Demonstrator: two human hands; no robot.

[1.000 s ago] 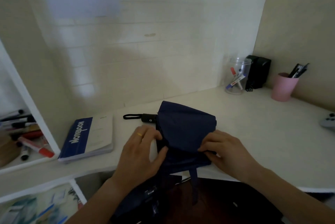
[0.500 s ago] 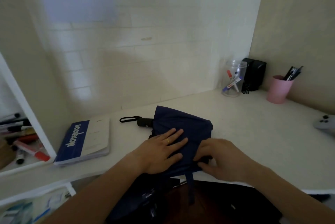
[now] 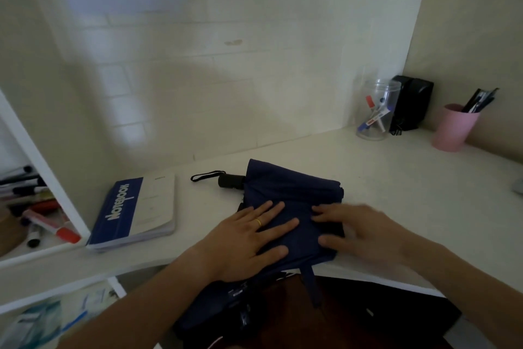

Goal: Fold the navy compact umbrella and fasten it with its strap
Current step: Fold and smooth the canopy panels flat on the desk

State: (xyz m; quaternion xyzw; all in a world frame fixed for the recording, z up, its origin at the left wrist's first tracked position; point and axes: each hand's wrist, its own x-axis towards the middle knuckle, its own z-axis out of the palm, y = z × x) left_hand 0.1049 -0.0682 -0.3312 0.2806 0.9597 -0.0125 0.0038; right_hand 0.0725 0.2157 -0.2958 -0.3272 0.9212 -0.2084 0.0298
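Observation:
The navy umbrella point(image 3: 291, 190) lies on the white desk point(image 3: 410, 193), its cloth folded into a flat pad. A black handle point(image 3: 230, 180) with a wrist loop point(image 3: 206, 175) sticks out to the left. The navy strap point(image 3: 311, 283) hangs over the desk's front edge. My left hand point(image 3: 246, 238) rests flat on the cloth with straight, spread fingers. On the cloth's right part my right hand point(image 3: 359, 231) presses down, fingers extended and a little blurred. More navy cloth and ribs point(image 3: 226, 306) droop below the desk edge.
A blue and white notebook point(image 3: 135, 210) lies left of the umbrella. A clear jar of markers point(image 3: 375, 111), a black box point(image 3: 411, 105) and a pink pen cup point(image 3: 455, 128) stand at the back right. A shelf with markers point(image 3: 34, 213) sits at the far left.
My left hand went from gripping the cloth's left edge to lying flat on top. My right hand let go of its pinch and flattened, sliding over the cloth.

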